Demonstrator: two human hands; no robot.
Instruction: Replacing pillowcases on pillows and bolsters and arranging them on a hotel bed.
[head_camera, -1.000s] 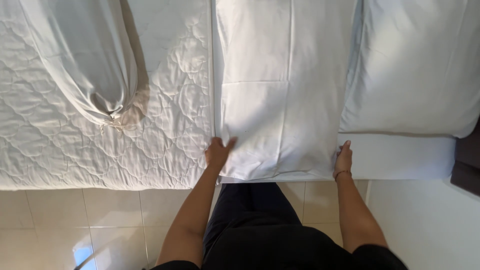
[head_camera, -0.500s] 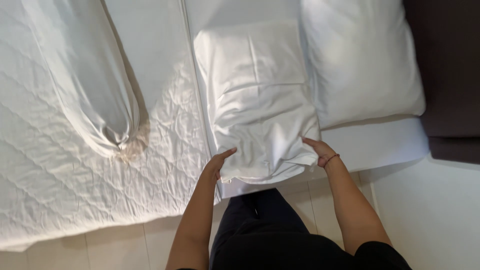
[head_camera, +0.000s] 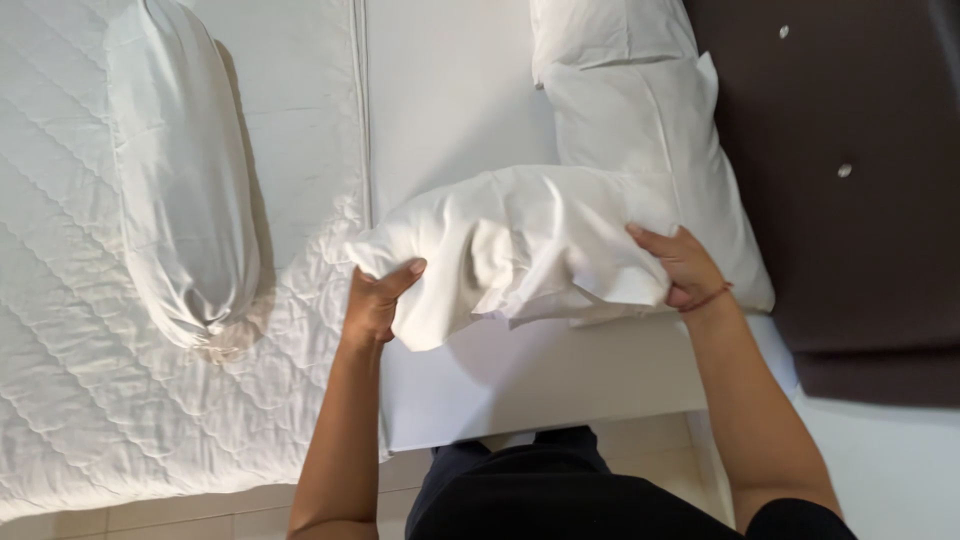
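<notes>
Crumpled white matt cotton-like cloth pillow (head_camera: 520, 250); smooth white cloth bed sheet (head_camera: 450, 110); stitched, puckered white quilted mattress cover (head_camera: 60, 370); soft white cloth bolster (head_camera: 180, 200), gathered at its end; dark brown matt padded headboard (head_camera: 850, 200) with small buttons; pale glossy tiled floor (head_camera: 200, 510).

Fingers of both hands behind the white pillow (head_camera: 520, 250); bolster (head_camera: 180, 190) top cut off.

Bare sheet (head_camera: 450, 110) lies open between bolster (head_camera: 185, 190) and second pillow (head_camera: 650, 120).
</notes>
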